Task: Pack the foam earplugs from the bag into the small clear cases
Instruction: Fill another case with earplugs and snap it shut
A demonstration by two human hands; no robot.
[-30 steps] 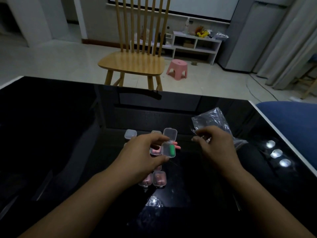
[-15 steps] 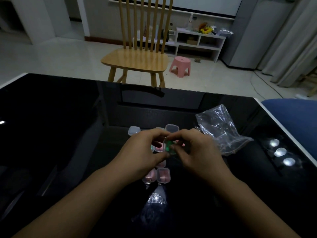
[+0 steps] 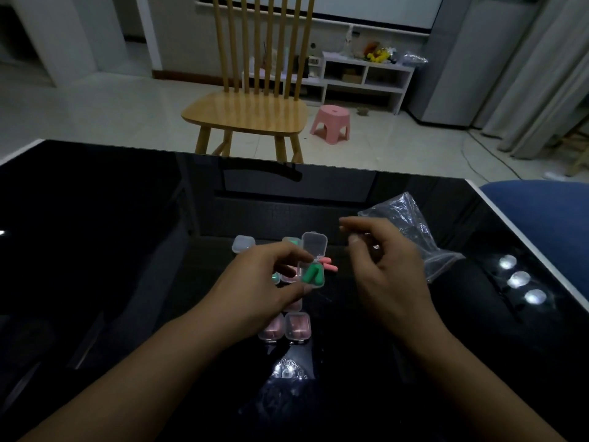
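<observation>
- A glossy black table fills the view, with a wooden chair and pink stool beyond it at 12 o'clock.
- An open case is pinched between the thumb and fingers of the left hand, lid up; green earplugs are seen inside it.
- The right hand is held apart, at 3 o'clock of the case, fingers loosely curled — nothing is seen in it.
- The bag lies at 2 o'clock, just behind that hand; two pink earplugs lie loose on the table beside the case.
- Closed cases with pink contents are grouped at 6 o'clock of the held case.
- Risk: the foam may be caught in the lid if it is pressed shut while an end stands proud.
- Risk: the case may be tipped in so light a pinch — the plugs could spill.
- Risk: the loose pink plugs may be rolled away if brushed.
</observation>
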